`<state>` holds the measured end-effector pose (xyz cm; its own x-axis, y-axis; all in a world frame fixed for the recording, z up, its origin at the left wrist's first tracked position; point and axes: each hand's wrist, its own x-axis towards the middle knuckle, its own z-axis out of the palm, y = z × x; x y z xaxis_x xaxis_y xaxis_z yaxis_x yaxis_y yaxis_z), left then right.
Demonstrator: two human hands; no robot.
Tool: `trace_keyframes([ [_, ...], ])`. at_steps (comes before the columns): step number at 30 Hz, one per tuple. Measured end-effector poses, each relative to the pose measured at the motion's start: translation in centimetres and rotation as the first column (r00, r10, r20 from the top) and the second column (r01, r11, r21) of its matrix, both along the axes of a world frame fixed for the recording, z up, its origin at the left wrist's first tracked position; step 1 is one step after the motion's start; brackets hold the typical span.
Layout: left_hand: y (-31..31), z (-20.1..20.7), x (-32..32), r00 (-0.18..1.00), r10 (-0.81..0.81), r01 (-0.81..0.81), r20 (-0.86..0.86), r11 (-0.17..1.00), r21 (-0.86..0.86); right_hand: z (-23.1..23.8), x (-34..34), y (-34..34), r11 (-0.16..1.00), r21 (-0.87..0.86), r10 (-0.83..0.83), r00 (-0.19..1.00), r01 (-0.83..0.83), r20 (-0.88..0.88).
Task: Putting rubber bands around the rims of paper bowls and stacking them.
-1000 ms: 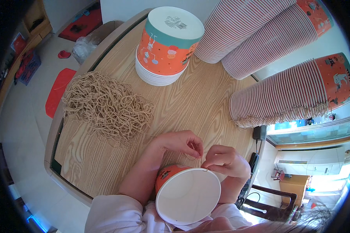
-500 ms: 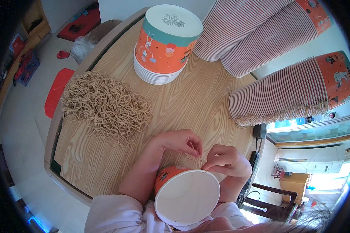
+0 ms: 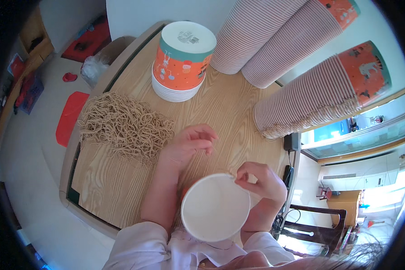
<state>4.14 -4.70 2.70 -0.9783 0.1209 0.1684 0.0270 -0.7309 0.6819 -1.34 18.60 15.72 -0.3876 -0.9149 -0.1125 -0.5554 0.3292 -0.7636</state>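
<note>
A white-lined paper bucket (image 3: 216,207) lies tilted against my body, its mouth facing up toward me. My right hand (image 3: 263,182) pinches its far right rim between thumb and fingers; a small beige bit of cord shows beside the fingertips. Beyond the bucket, my left hand (image 3: 193,141) hovers over the table with fingers loosely bent and apart, touching nothing that I can see. Left of that hand spreads a heap of beige cords (image 3: 123,126).
An upside-down stack of orange-and-green buckets (image 3: 184,67) stands at the back. Long nested stacks (image 3: 297,45) lean at the back right. Another lying stack (image 3: 310,92) has cord ends along its lower side. A black adapter (image 3: 291,141) sits at the table's right edge.
My left hand has come away from the bucket's rim, moving up and left, and its pinch has loosened. My right hand stays at the rim. The whole view has shifted slightly.
</note>
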Motion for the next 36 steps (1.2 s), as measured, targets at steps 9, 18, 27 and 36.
trace_keyframes([
  [9,-2.5,10.8,8.2,0.944,0.143,-0.154,-0.298,0.988,-0.014,1.2,7.2,3.9,0.874,0.042,-0.469,0.863,0.484,-0.185],
  [18,2.3,16.5,17.6,0.961,0.228,-0.268,-0.154,0.903,-0.336,3.4,18.7,4.3,0.982,0.075,-0.149,0.958,0.172,-0.243],
  [27,7.0,19.0,20.3,0.895,0.328,-0.435,-0.301,0.501,-0.748,6.0,21.0,3.1,0.712,-0.49,-0.503,0.852,0.503,0.145],
  [36,8.2,17.7,20.9,0.816,0.363,-0.53,-0.45,0.159,-0.833,3.4,19.6,3.7,0.758,-0.376,-0.448,0.844,0.533,0.294],
])
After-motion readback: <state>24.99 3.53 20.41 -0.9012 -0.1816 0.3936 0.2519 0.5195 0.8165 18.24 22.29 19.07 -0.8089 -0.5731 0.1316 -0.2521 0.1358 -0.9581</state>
